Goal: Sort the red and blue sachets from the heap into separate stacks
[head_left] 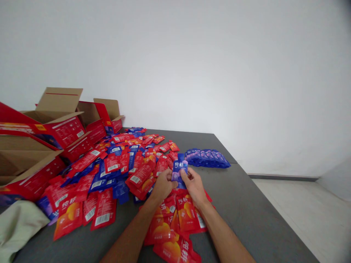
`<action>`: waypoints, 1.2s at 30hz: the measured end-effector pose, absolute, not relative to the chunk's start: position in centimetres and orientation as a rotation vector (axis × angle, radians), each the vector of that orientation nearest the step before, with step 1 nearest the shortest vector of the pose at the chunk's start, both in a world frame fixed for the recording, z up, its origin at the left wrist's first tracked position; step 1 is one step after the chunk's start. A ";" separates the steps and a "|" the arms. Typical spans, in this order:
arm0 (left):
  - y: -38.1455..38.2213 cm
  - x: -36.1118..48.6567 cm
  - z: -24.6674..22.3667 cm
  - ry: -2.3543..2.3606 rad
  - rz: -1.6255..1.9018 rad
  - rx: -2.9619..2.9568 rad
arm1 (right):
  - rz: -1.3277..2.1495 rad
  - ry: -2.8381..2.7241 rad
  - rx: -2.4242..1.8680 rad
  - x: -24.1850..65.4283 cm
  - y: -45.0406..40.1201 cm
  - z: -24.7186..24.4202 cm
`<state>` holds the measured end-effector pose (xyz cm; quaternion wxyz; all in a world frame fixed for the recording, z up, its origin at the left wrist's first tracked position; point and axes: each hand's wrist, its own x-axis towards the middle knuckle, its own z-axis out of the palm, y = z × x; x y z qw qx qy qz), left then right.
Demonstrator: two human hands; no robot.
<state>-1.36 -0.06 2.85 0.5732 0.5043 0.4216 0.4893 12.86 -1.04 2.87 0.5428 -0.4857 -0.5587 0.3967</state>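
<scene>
blue pouch (180, 166) held just left of the row of blue pouches (207, 157)
left hand (162, 185) and right hand (195, 187) pinch its sides with their fingers; likely light, slick and soft-bodied, best held there without squeezing.

Pouches (103, 209): glossy, plastic-looking. Boxes (68, 132): cardboard, bare brown inside. Tabletop (241, 204): dark, smooth, matt. Cloth (23, 226): soft-looking.
</scene>
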 end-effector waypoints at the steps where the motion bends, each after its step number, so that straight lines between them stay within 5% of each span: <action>1: -0.1 -1.3 2.9 0.945 1.113 1.187 | 0.939 -1.306 -1.141 12.9 -1.0 3.1; 18: 0.4 -2.1 2.9 1.348 1.502 1.353 | 0.868 -1.554 -1.201 11.4 -1.5 1.9; 27: 1.0 -2.4 2.2 1.328 1.576 1.163 | 1.216 -1.541 -1.239 13.0 -2.0 3.3; 36: 1.3 1.6 3.7 1.202 1.289 1.132 | 1.080 -1.223 -1.209 17.0 -1.8 3.0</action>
